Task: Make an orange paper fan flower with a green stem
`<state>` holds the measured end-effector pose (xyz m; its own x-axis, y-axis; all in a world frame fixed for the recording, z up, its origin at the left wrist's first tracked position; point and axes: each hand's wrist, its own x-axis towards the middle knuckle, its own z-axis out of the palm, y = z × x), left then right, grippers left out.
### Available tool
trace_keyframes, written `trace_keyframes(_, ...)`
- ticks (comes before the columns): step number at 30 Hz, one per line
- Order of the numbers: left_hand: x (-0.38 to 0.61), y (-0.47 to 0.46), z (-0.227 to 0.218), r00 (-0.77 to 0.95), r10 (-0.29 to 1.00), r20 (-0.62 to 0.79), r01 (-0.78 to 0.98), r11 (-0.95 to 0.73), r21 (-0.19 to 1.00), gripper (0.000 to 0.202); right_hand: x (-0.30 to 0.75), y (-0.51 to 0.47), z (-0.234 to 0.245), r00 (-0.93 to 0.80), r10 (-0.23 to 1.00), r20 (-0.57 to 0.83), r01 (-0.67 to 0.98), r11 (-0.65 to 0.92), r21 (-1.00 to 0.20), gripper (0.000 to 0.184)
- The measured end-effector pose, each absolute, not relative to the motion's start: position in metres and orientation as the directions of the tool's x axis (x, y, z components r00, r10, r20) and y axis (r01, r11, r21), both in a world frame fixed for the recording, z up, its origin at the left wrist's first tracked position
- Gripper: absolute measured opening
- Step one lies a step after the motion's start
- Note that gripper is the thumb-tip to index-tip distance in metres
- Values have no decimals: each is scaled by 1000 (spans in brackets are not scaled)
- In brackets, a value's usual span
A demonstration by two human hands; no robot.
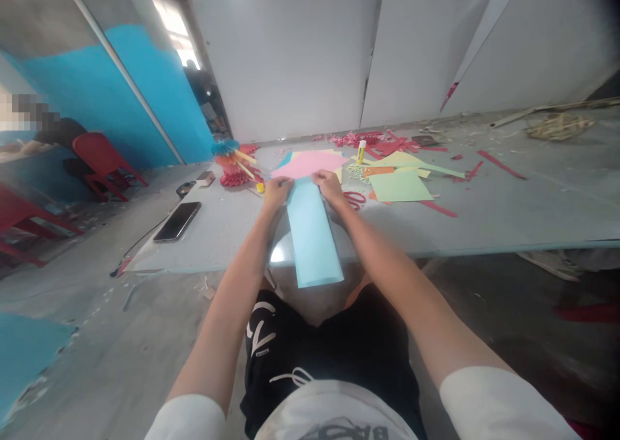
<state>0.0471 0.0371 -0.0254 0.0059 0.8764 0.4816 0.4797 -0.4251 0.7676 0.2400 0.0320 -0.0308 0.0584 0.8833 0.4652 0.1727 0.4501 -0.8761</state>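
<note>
A folded sheet of light blue paper (314, 236) stretches from my hands toward me, its near end reaching past the table's front edge. My left hand (278, 192) pinches the far left corner. At the far right corner, my right hand (329, 187) grips the same sheet. Just beyond both hands lies a stack of coloured paper with a pink sheet (310, 163) on top. Red-handled scissors (354, 199) rest beside my right hand, their blades hidden. Left of my left hand is a red, orange and blue paper decoration (232, 167).
On the grey table (489, 214), a phone (178, 221) lies at the left. A glue stick (361, 152), green paper (401, 187) and red scraps (387, 146) spread to the right. Red chairs (99, 159) and a seated person (55, 133) are at the far left.
</note>
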Motion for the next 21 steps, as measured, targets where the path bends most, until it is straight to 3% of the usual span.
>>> trace_keyframes(8,49,34,-24,-1,886,463,562,-383,734,20,240,36,-35,51,899,436,228,414,-881,25)
trace_keyframes(16,49,25,-20,153,844,515,740,-443,506,14,231,34,-36,-130,884,450,363,465,-807,24)
trace_keyframes(21,49,31,-23,231,850,473,682,-488,545,19,229,32,-37,-205,866,455,418,498,-759,26)
